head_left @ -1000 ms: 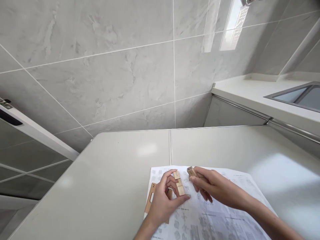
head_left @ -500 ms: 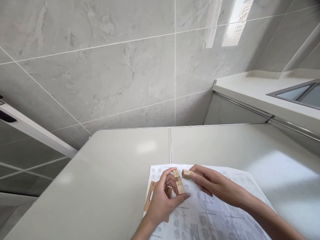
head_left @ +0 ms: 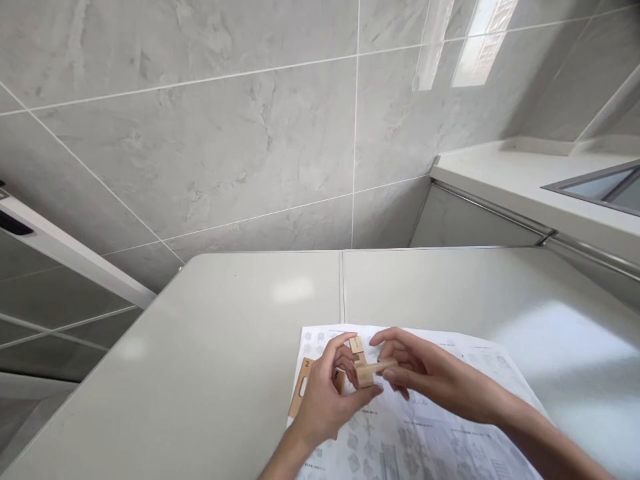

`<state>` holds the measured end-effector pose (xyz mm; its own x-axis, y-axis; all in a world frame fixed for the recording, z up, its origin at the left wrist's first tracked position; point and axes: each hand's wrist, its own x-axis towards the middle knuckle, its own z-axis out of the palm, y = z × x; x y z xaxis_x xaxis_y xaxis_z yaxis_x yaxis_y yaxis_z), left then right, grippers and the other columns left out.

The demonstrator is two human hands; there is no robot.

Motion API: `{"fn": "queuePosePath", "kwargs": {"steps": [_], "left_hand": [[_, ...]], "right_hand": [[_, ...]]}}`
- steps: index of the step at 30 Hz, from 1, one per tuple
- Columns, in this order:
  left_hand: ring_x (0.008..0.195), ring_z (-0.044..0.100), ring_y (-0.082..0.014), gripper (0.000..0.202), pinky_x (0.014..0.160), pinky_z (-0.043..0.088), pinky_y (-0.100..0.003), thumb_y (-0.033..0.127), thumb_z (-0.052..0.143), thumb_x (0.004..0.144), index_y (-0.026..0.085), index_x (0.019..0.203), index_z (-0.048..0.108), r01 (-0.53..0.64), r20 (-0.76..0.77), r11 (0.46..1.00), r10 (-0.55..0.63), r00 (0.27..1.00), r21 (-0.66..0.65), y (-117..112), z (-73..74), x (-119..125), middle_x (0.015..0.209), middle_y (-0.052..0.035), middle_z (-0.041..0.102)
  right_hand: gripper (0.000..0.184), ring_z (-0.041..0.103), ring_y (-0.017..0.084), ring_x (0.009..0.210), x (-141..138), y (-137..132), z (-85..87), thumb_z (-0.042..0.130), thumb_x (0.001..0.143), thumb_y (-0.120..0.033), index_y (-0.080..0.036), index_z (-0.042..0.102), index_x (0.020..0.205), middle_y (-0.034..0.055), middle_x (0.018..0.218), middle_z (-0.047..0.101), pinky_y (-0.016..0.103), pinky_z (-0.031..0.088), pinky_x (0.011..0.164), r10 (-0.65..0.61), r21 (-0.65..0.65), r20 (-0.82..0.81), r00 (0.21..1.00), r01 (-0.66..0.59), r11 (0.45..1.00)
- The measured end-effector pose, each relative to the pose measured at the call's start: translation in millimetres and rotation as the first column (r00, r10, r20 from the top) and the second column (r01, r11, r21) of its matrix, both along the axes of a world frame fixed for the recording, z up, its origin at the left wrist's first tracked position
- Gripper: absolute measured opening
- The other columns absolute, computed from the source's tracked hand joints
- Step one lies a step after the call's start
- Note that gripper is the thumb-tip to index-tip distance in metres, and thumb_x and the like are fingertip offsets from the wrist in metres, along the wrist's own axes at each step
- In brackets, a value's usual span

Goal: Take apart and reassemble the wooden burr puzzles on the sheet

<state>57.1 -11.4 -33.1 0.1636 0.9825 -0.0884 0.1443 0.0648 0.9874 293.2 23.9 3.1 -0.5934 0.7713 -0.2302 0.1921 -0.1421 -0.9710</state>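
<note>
My left hand [head_left: 333, 393] is curled round a small group of light wooden puzzle blocks [head_left: 356, 345], thumb below and fingers at the far side. In my right hand [head_left: 420, 370] is another wooden piece [head_left: 379, 366], pinched by thumb and fingers and smeared by motion. Its left end overlaps the lower block in my left hand; whether they touch I cannot tell. Partly behind my left hand lies a brown wooden piece [head_left: 303, 382] with a slot and the number 2. A dark 3 shows on a brown part between my left fingers and thumb.
Under both hands spreads a printed white sheet [head_left: 415, 437] with small grey diagrams. It lies on a pale table [head_left: 215, 373] with a seam [head_left: 342, 287] down the middle. A grey tiled wall stands behind, and a white counter [head_left: 495, 173] is at the right.
My right hand has brought its wooden piece down and turned it, so it now overlaps the lower block. My left hand keeps its hold almost unmoved. The camera view has shifted slightly.
</note>
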Motion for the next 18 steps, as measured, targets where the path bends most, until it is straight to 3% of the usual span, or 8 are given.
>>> {"fn": "queuePosePath", "kwargs": {"steps": [5, 10, 18], "left_hand": [[0.085, 0.068, -0.02, 0.078, 0.077, 0.052, -0.03, 0.04, 0.098, 0.078, 0.03, 0.146, 0.06, 0.044, 0.002, 0.999, -0.044, 0.999, 0.03, -0.6, -5.4, -1.2, 0.096, -0.0006, 0.068], [0.091, 0.069, -0.0223, 0.08, 0.08, 0.054, -0.031, 0.043, 0.098, 0.078, 0.029, 0.146, 0.059, 0.061, 0.042, 0.998, -0.062, 0.997, 0.027, -2.3, -6.2, -1.1, 0.101, -0.0028, 0.073], [0.084, 0.066, -0.0185, 0.075, 0.076, 0.054, -0.029, 0.041, 0.098, 0.081, 0.03, 0.144, 0.058, 0.055, 0.082, 0.998, -0.056, 0.995, 0.021, -1.6, -3.9, -1.2, 0.098, -0.0002, 0.07]], "right_hand": [[0.025, 0.066, 0.02, 0.079, -8.4, 1.3, -6.6, 0.081, 0.098, -0.042, -0.024, 0.065, 0.1, 0.001, 0.087, 0.075, 0.033, 0.052, 0.072, -0.072, -0.091, -0.087, 0.994, 0.064, 0.994], [0.03, 0.063, 0.018, 0.074, -11.7, 0.8, -6.8, 0.083, 0.095, -0.046, -0.023, 0.065, 0.092, 0.0011, 0.081, 0.076, 0.031, 0.05, 0.067, -0.133, -0.042, -0.016, 0.991, 0.132, 0.99], [0.037, 0.07, 0.02, 0.077, -10.3, 0.3, -3.9, 0.078, 0.098, -0.058, -0.022, 0.07, 0.094, 0.0041, 0.088, 0.08, 0.034, 0.056, 0.074, -0.098, -0.051, -0.041, 0.994, 0.096, 0.994]]}}
